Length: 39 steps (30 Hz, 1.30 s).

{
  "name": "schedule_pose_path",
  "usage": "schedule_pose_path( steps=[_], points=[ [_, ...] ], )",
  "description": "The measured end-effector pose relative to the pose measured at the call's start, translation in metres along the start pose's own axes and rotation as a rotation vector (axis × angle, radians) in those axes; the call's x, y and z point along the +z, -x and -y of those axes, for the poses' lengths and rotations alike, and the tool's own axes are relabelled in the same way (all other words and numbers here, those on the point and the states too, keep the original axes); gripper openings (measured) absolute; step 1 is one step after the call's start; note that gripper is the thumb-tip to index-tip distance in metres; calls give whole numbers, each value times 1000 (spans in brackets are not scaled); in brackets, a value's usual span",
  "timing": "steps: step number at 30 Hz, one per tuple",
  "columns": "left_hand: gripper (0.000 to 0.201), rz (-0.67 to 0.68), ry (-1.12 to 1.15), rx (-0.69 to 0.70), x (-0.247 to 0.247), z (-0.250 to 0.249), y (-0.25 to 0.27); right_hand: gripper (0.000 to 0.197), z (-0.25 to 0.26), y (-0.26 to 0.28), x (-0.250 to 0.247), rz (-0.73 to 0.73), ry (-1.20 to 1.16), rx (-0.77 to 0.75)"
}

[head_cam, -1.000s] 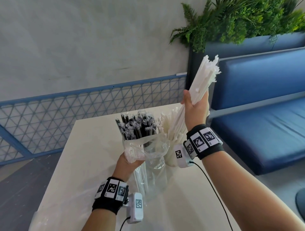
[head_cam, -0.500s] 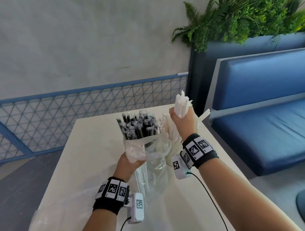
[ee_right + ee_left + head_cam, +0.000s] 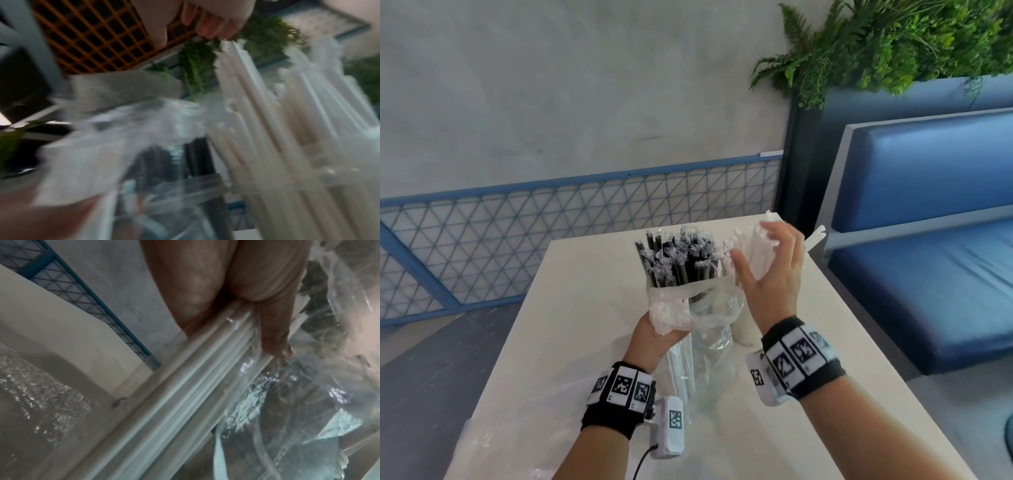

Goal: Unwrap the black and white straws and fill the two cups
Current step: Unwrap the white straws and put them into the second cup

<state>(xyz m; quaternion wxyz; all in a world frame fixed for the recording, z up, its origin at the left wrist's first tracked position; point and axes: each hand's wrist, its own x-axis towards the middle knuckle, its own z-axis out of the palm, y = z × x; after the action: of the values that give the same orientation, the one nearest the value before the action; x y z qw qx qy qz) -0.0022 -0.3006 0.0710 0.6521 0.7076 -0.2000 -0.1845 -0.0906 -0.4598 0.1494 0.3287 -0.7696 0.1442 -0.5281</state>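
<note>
Black straws (image 3: 678, 260) in clear wrappers stand upright in a cup at the middle of the table. Right beside them, white straws (image 3: 760, 253) stand in a white cup (image 3: 744, 329). My right hand (image 3: 756, 243) hovers open at the tops of the white straws, fingers spread and holding nothing; the right wrist view shows its fingers (image 3: 209, 21) apart from the straws (image 3: 277, 129). My left hand (image 3: 654, 335) grips a crumpled clear plastic bag (image 3: 688, 308) with a few white straws (image 3: 681, 363) left inside. The left wrist view shows its fingers (image 3: 267, 305) curled round that bag.
The cream table (image 3: 585, 308) carries loose clear plastic wrap (image 3: 517, 428) at its near left. A blue bench (image 3: 928, 274) stands close on the right, with a planter of ferns (image 3: 893, 41) behind it. A blue mesh railing (image 3: 551, 233) runs beyond the far edge.
My right hand brought the raised bundle of white straws down into the white cup and let go, its fingers now spread. My left hand kept hold of the bag.
</note>
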Motion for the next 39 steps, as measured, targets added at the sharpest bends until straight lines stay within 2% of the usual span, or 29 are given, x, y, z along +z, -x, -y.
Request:
schedule_pose_path(
  steps=[1,2,3,5,8,9,12,14,17,20,21,23,25,27,29,30,31,34,36,37,39],
  points=[
    [29,-1,-10,-6,1,-1,1,26,11,10,-3,52,-52,-82],
    [27,1,-13,-9,1,-2,2,23,14,21,-3,152,-99,-123],
    [26,3,-9,-10,2,-3,2,28,15,30,-1,267,-107,-137],
    [29,10,8,-12,3,-5,4,28,6,44,7,447,-42,-117],
    [37,71,-28,-14,2,-3,4,13,-5,51,18,511,5,-3],
    [37,88,-45,-11,2,-4,5,15,-7,51,19,536,0,16],
    [40,160,-51,25,2,-8,9,29,-4,49,20,730,-6,8],
    [56,200,-22,56,1,-11,10,45,-1,49,21,795,-2,22],
    [80,265,-57,97,0,-11,10,57,4,56,24,786,13,46],
    [95,221,-150,38,3,-13,8,59,9,67,30,802,-17,177],
    [97,258,-196,55,4,-15,10,58,9,70,32,806,-30,238],
    [85,321,-247,64,3,-15,12,50,8,73,36,786,-59,369],
    [72,296,-211,4,1,-18,14,43,9,74,39,785,-113,521],
    [82,295,-159,17,1,-14,11,38,9,75,42,791,-137,600],
    [106,349,-160,65,3,-9,8,30,9,77,47,739,-98,586],
    [108,362,-183,65,4,-7,6,22,7,79,49,717,-98,582],
    [107,365,-206,67,4,-6,6,17,7,79,49,719,-105,580],
    [94,323,-320,62,9,-5,6,19,6,79,49,713,-119,596],
    [77,352,-403,5,12,-5,7,29,6,74,46,696,-153,638],
    [70,363,-406,-33,13,-5,7,31,7,71,45,691,-180,651],
    [76,364,-295,-62,11,-3,9,27,8,65,44,681,-219,652]
  ],
)
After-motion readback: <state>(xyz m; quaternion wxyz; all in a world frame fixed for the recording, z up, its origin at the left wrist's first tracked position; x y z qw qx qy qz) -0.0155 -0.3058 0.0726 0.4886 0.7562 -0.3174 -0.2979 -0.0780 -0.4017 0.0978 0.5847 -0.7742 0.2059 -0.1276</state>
